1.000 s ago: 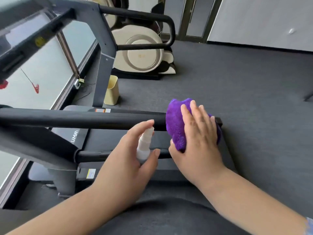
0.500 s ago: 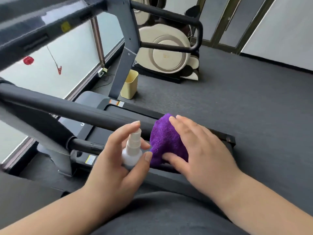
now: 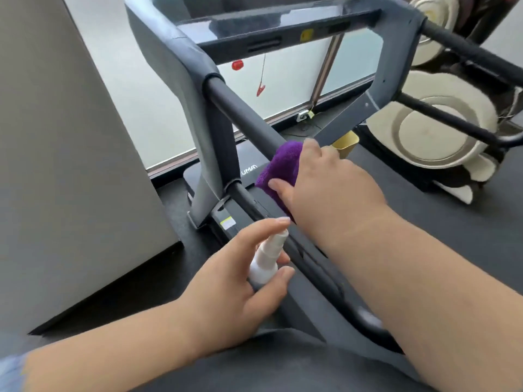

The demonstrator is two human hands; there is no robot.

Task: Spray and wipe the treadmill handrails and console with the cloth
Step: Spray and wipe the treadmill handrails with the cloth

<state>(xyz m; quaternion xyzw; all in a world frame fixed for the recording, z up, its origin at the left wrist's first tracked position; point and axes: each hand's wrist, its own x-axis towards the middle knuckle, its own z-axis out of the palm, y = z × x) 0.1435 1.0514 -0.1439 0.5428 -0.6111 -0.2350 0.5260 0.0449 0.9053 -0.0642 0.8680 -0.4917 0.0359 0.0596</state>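
A purple cloth (image 3: 283,168) is wrapped over the black padded left handrail (image 3: 240,114) of the treadmill, roughly midway along it. My right hand (image 3: 325,188) grips the cloth around the rail, thumb on the near side. Lower down, my left hand (image 3: 243,281) holds a small white spray bottle (image 3: 266,260) upright, index finger on its nozzle top, just left of the rail. The grey console (image 3: 271,32) spans the top of the view. The right handrail (image 3: 475,55) runs off at the upper right.
A grey panel or wall (image 3: 70,165) stands close on the left. A beige and dark exercise machine (image 3: 435,131) sits beyond the treadmill at right, with a small yellow bin (image 3: 346,144) beside it. A frosted window (image 3: 283,89) is behind the console. Dark carpet covers the floor.
My right hand has slid the cloth up the handrail toward the console. The view has swung left, bringing the console and the grey panel into sight. My left hand still holds the bottle.
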